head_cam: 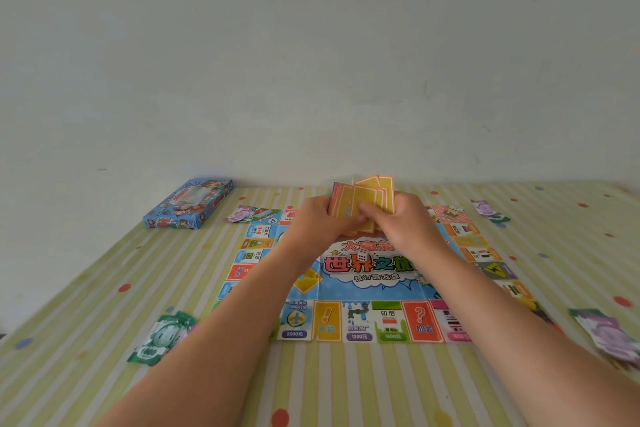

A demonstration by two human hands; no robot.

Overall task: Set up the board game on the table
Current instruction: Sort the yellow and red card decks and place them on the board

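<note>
Currently, head view only: your left hand (317, 224) and right hand (410, 224) meet over the far half of the game board (377, 284), and both grip one card stack (363, 201) of orange and yellow cards. Left fingers are curled round the left side of the stack; how they lie behind it you cannot tell from this angle. The right thumb presses on the front card, and the other right fingers are hidden behind the cards. The stack stands roughly upright and loosely fanned, with a few cards sticking up unevenly at the top. The board lies flat and unfolded on the striped tablecloth (104, 288), its near edge toward you. A white die (362, 255) sits on the board's centre title, between your forearms. One yellow card (306, 281) lies on the board just beside your left forearm. Paper money lies in four piles off the board's corners: green notes (157, 336) near left, purple notes (609, 333) near right, a pile (240, 212) far left touching the board's corner, and another pile (488, 210) far right. The blue game box (188, 203) rests far left, against the wall (311, 45).
</note>
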